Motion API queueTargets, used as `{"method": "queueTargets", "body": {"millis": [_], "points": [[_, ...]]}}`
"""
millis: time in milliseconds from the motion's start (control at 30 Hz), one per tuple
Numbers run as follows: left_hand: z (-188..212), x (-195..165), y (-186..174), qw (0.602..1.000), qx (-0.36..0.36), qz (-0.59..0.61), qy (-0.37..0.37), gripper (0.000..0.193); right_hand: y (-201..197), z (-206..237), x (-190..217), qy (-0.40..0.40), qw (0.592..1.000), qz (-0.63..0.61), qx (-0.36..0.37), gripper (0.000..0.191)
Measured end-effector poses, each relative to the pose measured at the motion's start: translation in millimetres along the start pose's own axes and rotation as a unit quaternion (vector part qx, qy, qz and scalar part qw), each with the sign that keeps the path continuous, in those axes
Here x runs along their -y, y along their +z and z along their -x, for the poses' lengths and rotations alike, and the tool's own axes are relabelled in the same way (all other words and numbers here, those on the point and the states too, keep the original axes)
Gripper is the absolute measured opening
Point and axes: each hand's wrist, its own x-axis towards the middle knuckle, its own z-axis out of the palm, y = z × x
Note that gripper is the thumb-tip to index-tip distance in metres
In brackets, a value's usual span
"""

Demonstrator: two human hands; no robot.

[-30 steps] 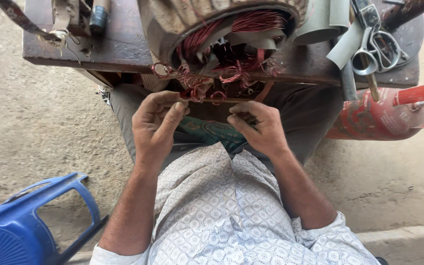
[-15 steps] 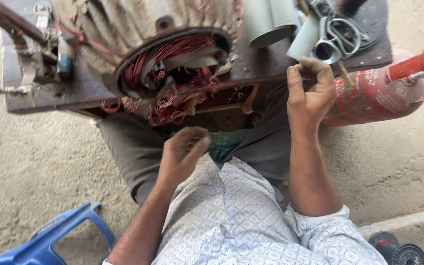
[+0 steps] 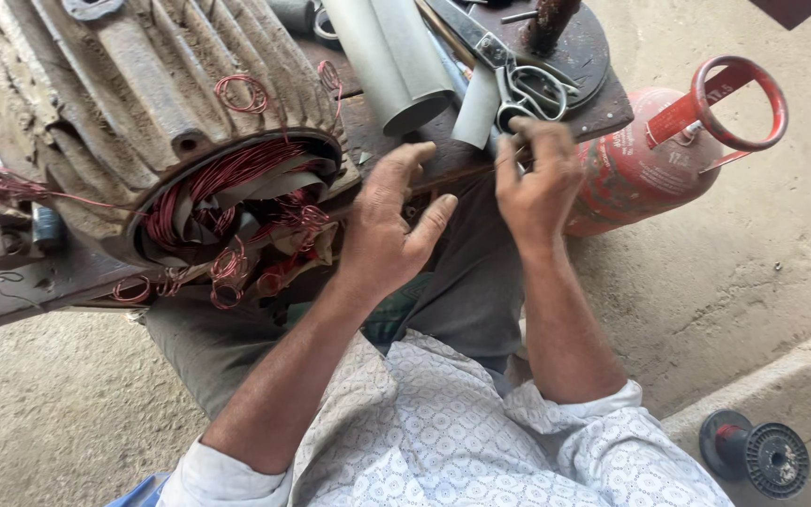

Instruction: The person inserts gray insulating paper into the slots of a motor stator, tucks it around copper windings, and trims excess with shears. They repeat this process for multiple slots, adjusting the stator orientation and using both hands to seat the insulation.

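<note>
Judged partway through the winding work. Filled already with red copper coils (image 3: 237,188) and pale slot paper inside the ribbed motor housing (image 3: 143,113), far left on the workbench (image 3: 603,108). Left undone, by the look of it: loose loops and stray wire ends hanging over the near rim, nothing tied or tucked.

Stood far right, just beside the bench: a red gas cylinder (image 3: 650,164), valve guard up, contents impossible to tell. Lay far and centre: two grey paper rolls (image 3: 396,56), open-ended, hollow as far as shown.

Hovered right of the housing mouth: the left hand (image 3: 391,230), fingers spread, gripping nothing. Closed in a pinch on a thin stick (image 3: 466,174): the right hand (image 3: 537,178), up against the handles of the scissors (image 3: 518,80). Ran leftward from that pinch toward the left hand's fingers.

Sat on the near right ground: a black spool (image 3: 762,455), a little red wire on its core.
</note>
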Motion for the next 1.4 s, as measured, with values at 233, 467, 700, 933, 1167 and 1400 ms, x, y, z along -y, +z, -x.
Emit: {"method": "queueTargets", "body": {"millis": [233,467,700,933,1167,1400], "points": [[26.8,18.4,35.9,0.973,0.085,0.148,-0.152,0.041,17.6,-4.7,-6.1,-0.156,0.975,0.151,0.056,0.046],[73.6,50.8,-2.2,0.955,0.115,0.138,-0.238,0.042,-1.9,1.5,16.6,-0.188,0.981,0.034,-0.023,0.019],[122.4,56.6,-44.4,0.925,0.046,0.281,-0.252,0.067,-7.0,64.4,73.7,0.093,0.914,-0.379,0.108,0.011],[132.9,51.1,-64.9,0.881,-0.119,0.353,-0.292,0.040,57.9,88.0,94.2,0.323,0.723,-0.570,0.219,0.012],[133.3,54.1,-78.5,0.875,-0.238,0.358,-0.222,0.025,86.3,88.8,110.5,0.334,0.691,-0.602,0.222,0.017],[142.1,68.4,-79.2,0.904,-0.191,0.294,-0.246,0.027,92.3,98.2,95.7,0.369,0.657,-0.605,0.258,0.021]]}}
